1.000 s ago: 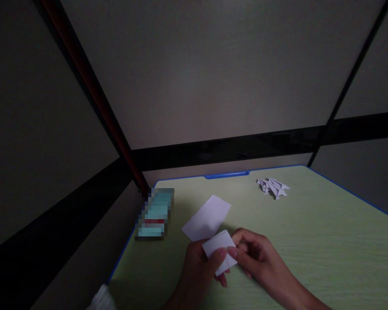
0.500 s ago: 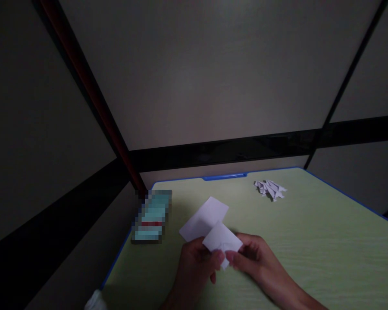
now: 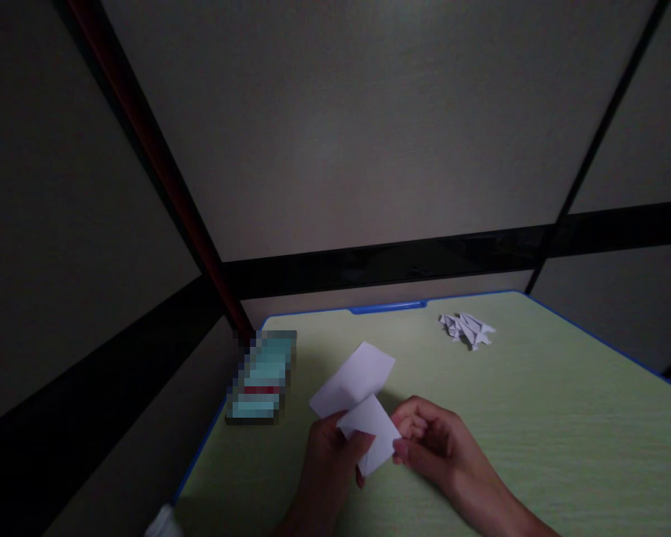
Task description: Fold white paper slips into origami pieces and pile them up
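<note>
A small folded white paper [image 3: 377, 432], squarish with a crease across its face, is held above the table. My left hand [image 3: 331, 455] pinches its left part, thumb on top and the other fingers behind. At the paper's right corner, the thumb and bent fingers of my right hand [image 3: 430, 440] close on the edge; the exact contact is hard to make out. Just beyond, a flat rectangular sheet of white paper [image 3: 353, 379] lies on the table, its near end partly covered by the folded piece and my left hand.
A pile of folded white paper pieces [image 3: 467, 330] sits toward the far right of the pale green table [image 3: 564, 418], which has a blue rim. A pixelated teal, box-shaped item [image 3: 265, 373] lies at the left edge. Behind stands a panelled wall [image 3: 369, 149].
The folded paper has turned in my hands and tilted down to the left. My right hand has shifted from its lower tip to its right corner. The loose sheet stays put.
</note>
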Motion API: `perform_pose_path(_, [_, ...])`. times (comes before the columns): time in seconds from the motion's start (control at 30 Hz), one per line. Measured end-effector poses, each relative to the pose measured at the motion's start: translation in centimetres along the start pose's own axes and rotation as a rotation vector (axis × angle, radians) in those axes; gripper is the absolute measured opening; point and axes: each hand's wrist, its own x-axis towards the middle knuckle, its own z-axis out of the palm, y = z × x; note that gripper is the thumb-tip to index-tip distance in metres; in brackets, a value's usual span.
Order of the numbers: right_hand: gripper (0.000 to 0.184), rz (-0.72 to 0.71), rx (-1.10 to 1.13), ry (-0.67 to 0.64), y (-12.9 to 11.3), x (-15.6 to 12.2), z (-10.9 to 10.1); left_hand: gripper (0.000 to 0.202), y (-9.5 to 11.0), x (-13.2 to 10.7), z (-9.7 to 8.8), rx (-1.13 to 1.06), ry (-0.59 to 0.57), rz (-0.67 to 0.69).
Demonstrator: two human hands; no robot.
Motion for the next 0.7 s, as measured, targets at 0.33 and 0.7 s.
perform_pose_path(0.33, [0.012,-0.064,-0.046,-0.077,0.25,-0.45,-0.20,0.026,-0.09,-0.16,-0.23,-0.116,-0.039,-0.054])
perform_pose_path(0.7, [0.016,-0.173,-0.621,-0.036,-0.22,-0.65,-0.29,0.030,0.35,-0.44,0.15,-0.076,-0.002,-0.039])
